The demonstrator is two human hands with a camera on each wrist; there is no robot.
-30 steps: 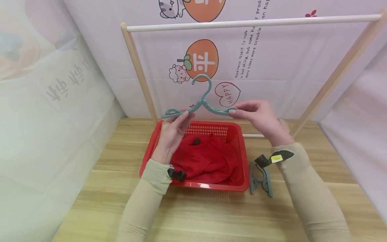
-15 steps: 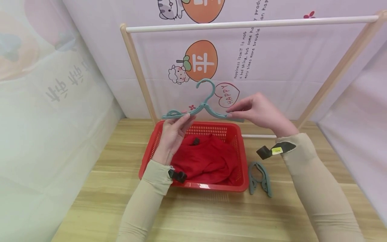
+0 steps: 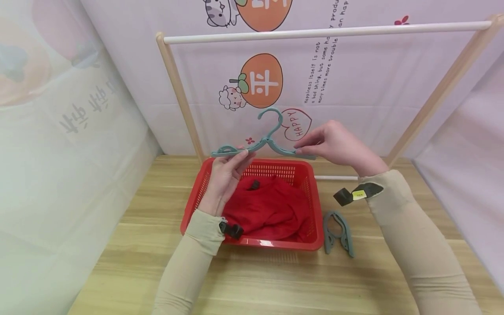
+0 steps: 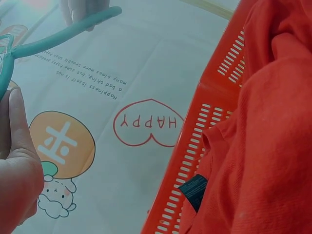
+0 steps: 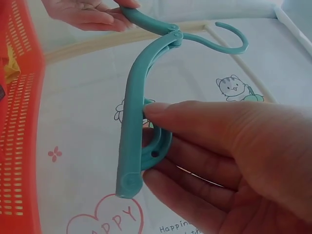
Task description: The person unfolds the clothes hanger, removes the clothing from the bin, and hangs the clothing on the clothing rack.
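Note:
A teal folding hanger (image 3: 275, 124) is held level above the basket, its arms spread and its hook up. My left hand (image 3: 226, 175) pinches the left arm from below, between thumb and fingers. On the other side my right hand (image 3: 336, 144) pinches the right arm a little short of its tip. In the right wrist view, the right thumb and fingers (image 5: 195, 190) are at the small curved loop on that arm. Below is a red plastic basket (image 3: 318, 218) with a crumpled red garment (image 3: 271, 210) in it, a dark label (image 4: 194, 191) showing.
A second teal hanger (image 3: 345, 238), folded, lies on the wooden table (image 3: 252, 284) right of the basket. Behind stands a rack with a white top bar (image 3: 315, 33) and wooden posts (image 3: 179, 92). White printed cloth (image 3: 354, 87) walls the back and sides.
The hanger has shifted slightly right and down. My right hand has moved its grip inward from the arm's tip, and the right forearm has swung right. My left hand has barely moved.

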